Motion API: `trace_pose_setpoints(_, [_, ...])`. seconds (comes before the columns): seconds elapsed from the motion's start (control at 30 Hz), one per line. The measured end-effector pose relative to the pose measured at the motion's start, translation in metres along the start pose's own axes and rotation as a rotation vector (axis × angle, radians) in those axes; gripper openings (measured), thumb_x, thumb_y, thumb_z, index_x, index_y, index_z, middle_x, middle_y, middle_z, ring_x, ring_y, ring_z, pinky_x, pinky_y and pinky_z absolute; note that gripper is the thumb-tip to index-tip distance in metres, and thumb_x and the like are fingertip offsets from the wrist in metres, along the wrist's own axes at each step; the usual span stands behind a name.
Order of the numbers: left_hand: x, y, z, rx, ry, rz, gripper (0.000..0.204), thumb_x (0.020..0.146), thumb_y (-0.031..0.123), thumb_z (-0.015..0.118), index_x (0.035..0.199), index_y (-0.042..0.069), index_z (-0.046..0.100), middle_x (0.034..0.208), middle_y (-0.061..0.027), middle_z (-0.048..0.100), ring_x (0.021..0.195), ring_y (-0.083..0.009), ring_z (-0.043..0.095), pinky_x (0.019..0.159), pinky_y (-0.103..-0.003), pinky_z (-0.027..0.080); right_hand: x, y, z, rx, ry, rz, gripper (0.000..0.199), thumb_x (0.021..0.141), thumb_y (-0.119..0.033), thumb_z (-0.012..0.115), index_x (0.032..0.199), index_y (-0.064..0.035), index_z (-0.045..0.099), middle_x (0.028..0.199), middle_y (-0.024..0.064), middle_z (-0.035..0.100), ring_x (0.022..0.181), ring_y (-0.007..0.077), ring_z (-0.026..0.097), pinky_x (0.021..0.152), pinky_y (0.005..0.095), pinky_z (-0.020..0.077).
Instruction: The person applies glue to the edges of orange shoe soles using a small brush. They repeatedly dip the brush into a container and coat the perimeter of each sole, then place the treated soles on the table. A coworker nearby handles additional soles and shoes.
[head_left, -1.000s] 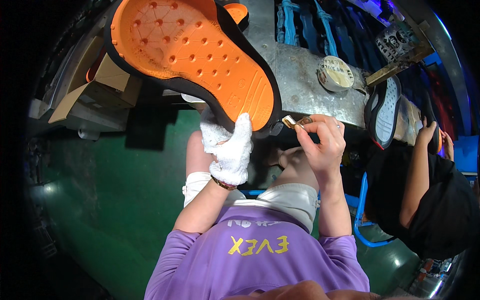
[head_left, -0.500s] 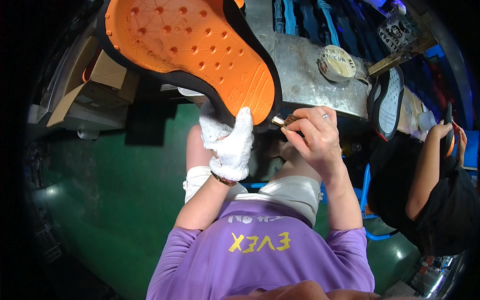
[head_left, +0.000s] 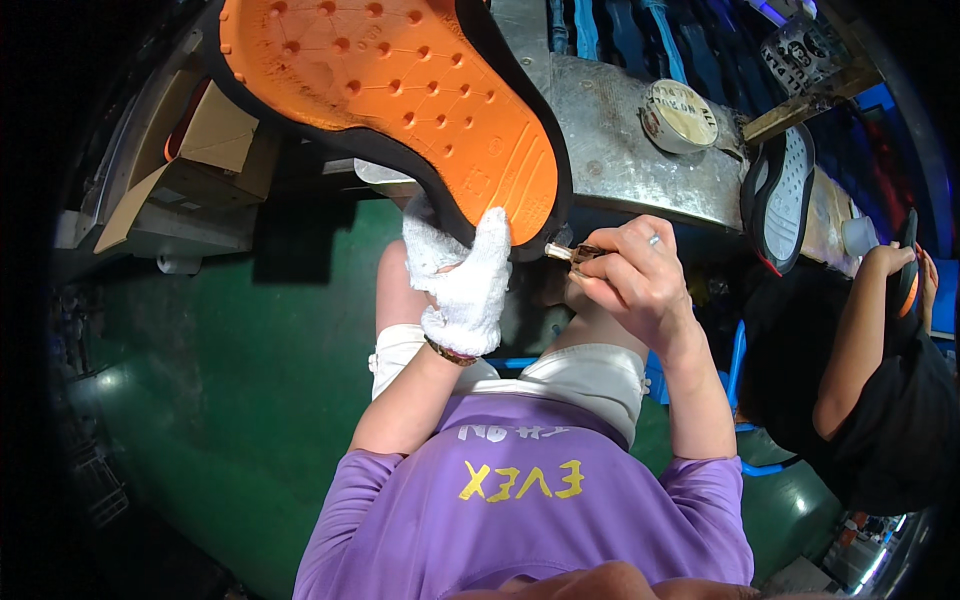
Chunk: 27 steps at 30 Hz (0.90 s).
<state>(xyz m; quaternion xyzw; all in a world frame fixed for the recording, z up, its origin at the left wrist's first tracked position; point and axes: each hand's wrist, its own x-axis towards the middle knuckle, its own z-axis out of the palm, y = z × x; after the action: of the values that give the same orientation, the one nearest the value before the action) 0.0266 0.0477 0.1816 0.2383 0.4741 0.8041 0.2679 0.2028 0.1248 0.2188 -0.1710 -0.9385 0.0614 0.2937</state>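
Over there, the white-gloved left hand point(head_left: 465, 275) grips the near end of an orange sole point(head_left: 440, 125) with a black rim, thumb on the orange face, held up before the metal bench point(head_left: 610, 150). The right hand (a bare one) pinches a small tool point(head_left: 560, 251) by that end; whether its tip touches, I can't quite tell.

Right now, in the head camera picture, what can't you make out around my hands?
In the head view:
- Black-rimmed orange shoe sole: its upper end is cut off by the top edge.
- Gloved left hand: some fingertips are hidden behind the sole.
- Small metal-tipped tool: your right hand covers most of it, so its exact kind is unclear.
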Motion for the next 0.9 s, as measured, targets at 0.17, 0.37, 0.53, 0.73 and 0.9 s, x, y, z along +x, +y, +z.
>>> trace_pose_setpoints(0.17, [-0.003,-0.002,0.000,-0.026,0.001,0.001,0.053,0.092,-0.009,0.069,0.137,-0.003,0.043,0.127,-0.0154,0.061,0.113,-0.0199,0.064,0.097,-0.035,0.055,-0.005,-0.001,-0.002,0.008,-0.035,0.025,0.014,0.073,-0.014,0.084,0.079,-0.0095,0.071,0.099,0.0041,0.069,0.090,0.0204,0.067,0.097,0.0439,0.0469])
trace_pose_setpoints(0.37, [-0.005,-0.003,0.000,-0.002,0.001,0.019,0.052,0.092,-0.008,0.069,0.137,-0.004,0.043,0.128,-0.0158,0.061,0.113,-0.0201,0.064,0.098,-0.035,0.055,-0.009,-0.004,-0.001,0.034,-0.026,0.010,0.017,0.070,-0.013,0.085,0.076,-0.0110,0.069,0.097,0.0021,0.070,0.086,0.0202,0.067,0.093,0.0420,0.0474])
trace_pose_setpoints(0.53, [-0.004,0.001,-0.002,-0.014,-0.013,0.011,0.054,0.092,-0.008,0.070,0.138,-0.003,0.043,0.127,-0.0144,0.062,0.111,-0.0185,0.064,0.096,-0.034,0.055,-0.012,-0.004,-0.003,0.053,0.116,0.113,0.020,0.066,-0.011,0.086,0.074,-0.0111,0.067,0.094,0.0032,0.070,0.082,0.0203,0.067,0.088,0.0395,0.0469])
trace_pose_setpoints(0.73, [-0.010,0.001,-0.005,0.087,-0.041,0.048,0.058,0.090,-0.010,0.071,0.140,0.000,0.044,0.127,-0.0111,0.062,0.109,-0.0159,0.064,0.095,-0.031,0.055,-0.011,-0.009,0.002,-0.012,0.124,0.122,0.022,0.068,-0.011,0.086,0.080,-0.0090,0.067,0.092,0.0050,0.069,0.081,0.0223,0.066,0.088,0.0395,0.0458])
trace_pose_setpoints(0.9, [-0.010,0.006,-0.005,0.045,-0.058,0.031,0.058,0.090,-0.010,0.072,0.140,0.000,0.044,0.128,-0.0111,0.061,0.110,-0.0160,0.064,0.096,-0.030,0.054,-0.016,-0.005,0.004,-0.054,0.176,0.181,0.020,0.070,-0.011,0.085,0.079,-0.0090,0.067,0.092,0.0047,0.068,0.083,0.0226,0.064,0.089,0.0399,0.0437])
